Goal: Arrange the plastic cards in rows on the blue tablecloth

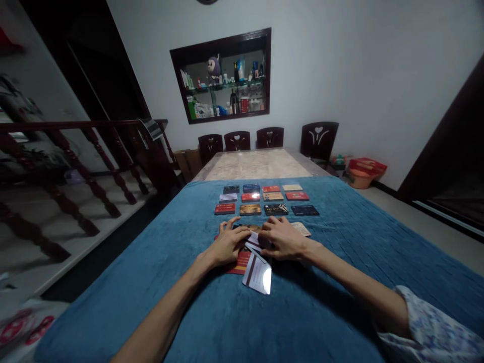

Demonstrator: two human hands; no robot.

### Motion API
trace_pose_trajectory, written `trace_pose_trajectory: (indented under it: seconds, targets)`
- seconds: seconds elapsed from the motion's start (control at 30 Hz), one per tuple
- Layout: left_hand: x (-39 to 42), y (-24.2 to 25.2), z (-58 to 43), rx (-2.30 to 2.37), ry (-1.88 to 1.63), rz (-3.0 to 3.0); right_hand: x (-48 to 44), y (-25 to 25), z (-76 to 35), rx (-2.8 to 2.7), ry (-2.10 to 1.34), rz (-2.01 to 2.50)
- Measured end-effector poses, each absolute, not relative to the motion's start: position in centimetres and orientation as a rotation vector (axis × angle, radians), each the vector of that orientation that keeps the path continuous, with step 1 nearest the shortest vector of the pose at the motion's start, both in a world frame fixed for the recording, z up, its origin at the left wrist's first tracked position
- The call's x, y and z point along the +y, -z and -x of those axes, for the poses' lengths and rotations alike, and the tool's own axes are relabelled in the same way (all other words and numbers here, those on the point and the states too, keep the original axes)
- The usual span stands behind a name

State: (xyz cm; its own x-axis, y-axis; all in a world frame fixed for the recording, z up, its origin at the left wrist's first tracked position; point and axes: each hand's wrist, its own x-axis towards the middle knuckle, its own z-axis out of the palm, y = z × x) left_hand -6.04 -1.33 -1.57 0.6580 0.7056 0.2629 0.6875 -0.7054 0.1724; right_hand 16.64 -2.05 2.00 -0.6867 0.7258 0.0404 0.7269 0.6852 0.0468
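On the blue cloth (pixel 159 262), both hands rest low over a loose group of cards. My left hand (pixel 229 243) has its fingers bent, the tips against the left side of a white card (pixel 252 243). From the other side, my right hand (pixel 283 239) curls its fingers over the same card's right part. Another white card with a dark stripe (pixel 258 275) lies tilted nearer me, shining at one corner. Partly beneath it is a red card (pixel 239 265). A pale card (pixel 301 229) shows beyond my right hand. Other cards here are mostly covered by my fingers.
Beyond my hands, several cards lie in three rows, among them a gold card (pixel 250 209) and a black card (pixel 276 209). Dark chairs (pixel 237 141) stand past the table's far end (pixel 257 162). A wooden railing (pixel 79 166) runs along the left.
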Motion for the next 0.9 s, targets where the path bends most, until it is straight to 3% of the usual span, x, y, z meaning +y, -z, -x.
trace_pose_trajectory:
  seconds: [0.57,0.9]
  targets:
    - [-1.3,1.1,6.6,1.011,-0.424,-3.066,-1.5,-1.6,-17.2,-2.886,0.137,1.157]
    - [-0.9,1.9,6.7,0.950,-0.855,-3.164,-1.0,-1.8,-17.6,-2.868,0.245,1.032]
